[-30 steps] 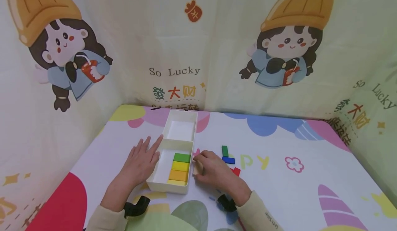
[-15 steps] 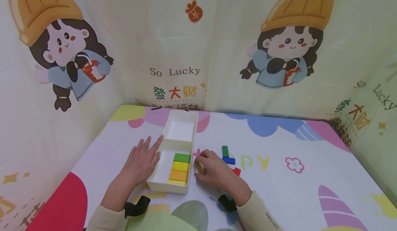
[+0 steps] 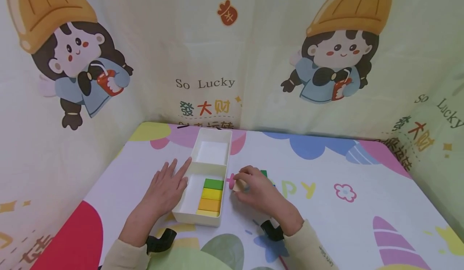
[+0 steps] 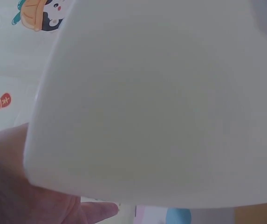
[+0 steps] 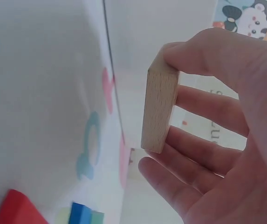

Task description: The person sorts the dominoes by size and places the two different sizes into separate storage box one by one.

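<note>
My right hand pinches a plain wooden block between thumb and fingers, just right of the white two-compartment box. Fingers of my left hand lie straight along the box's left side, the forefinger touching its rim near the divider. In the near compartment a green block, a yellow block, an orange block and a pale yellow block form a column against the right wall. The far compartment holds nothing. The box's wall fills most of the left wrist view.
Beyond my right hand, a dark green block is partly hidden. The right wrist view shows a blue block and a red block on the patterned tabletop. A printed curtain rises behind the table.
My right hand has moved slightly right and away from the box, carrying the wooden block. It now covers the red block and most of the blue one in the head view. The left hand stays put.
</note>
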Available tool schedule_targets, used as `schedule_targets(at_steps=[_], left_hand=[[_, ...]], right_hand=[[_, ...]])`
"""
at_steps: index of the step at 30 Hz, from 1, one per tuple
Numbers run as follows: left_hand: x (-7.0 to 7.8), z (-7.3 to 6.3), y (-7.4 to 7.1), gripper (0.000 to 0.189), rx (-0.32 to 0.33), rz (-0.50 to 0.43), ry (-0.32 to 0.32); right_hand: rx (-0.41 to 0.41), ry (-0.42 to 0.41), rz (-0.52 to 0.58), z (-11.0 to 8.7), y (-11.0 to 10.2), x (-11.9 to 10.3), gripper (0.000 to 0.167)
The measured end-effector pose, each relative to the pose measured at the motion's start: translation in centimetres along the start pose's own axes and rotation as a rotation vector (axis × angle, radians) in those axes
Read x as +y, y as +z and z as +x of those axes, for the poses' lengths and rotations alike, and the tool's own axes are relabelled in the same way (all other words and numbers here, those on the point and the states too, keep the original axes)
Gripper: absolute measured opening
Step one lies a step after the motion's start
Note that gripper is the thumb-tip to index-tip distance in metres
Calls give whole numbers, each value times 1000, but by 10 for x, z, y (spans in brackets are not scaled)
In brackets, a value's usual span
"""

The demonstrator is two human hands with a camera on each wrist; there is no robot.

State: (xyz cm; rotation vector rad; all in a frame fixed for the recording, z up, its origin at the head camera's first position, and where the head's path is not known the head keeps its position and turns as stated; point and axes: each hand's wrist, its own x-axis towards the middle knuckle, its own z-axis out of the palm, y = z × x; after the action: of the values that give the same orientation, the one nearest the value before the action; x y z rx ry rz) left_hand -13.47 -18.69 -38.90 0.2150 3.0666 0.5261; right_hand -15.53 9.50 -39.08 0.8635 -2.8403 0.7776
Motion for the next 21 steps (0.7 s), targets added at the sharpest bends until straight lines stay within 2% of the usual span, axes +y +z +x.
schedule_targets(at_steps=[12,21], left_hand=[[0,0,0,56,17,2,10],[0,-1,0,56,15,9,18]], right_hand=[[62,-103,-50,11,-15,-8,33],[74,-166,-68,20,-22,-21,33]])
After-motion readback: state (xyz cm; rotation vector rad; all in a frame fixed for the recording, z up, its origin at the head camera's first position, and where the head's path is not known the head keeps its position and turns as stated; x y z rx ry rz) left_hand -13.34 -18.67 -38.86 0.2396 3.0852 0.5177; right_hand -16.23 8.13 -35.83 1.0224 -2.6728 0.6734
